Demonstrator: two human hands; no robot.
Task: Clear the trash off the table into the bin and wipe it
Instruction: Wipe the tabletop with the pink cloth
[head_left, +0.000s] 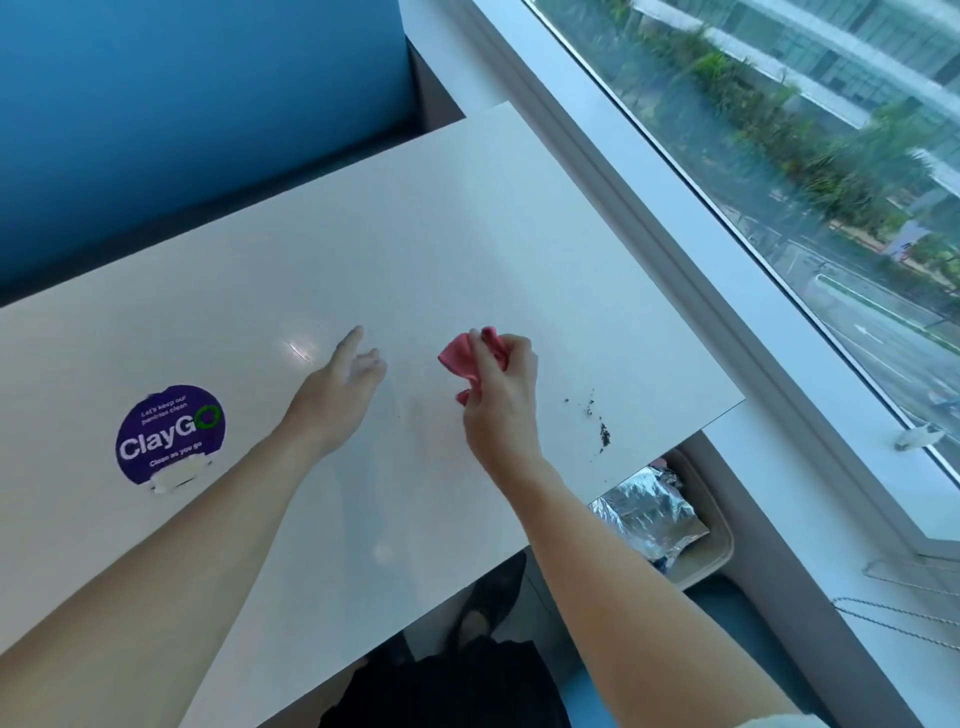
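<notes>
My right hand (501, 387) grips a crumpled pink cloth (460, 358) just above the white table (415, 234), near its middle. My left hand (340, 382) hovers to the left of the cloth with its fingers relaxed and holds nothing. Dark crumbs (597, 423) lie scattered on the table close to its right edge, to the right of my right hand. Below that edge, on the floor, stands a beige bin (719, 545) with a crumpled silver foil wrapper (647, 512) in it.
A round purple ClayGo sticker (171, 434) is stuck on the table's left part. A blue wall stands behind the table. A white window ledge (779, 415) and a big window run along the right. Blind chains (904, 618) hang at the lower right.
</notes>
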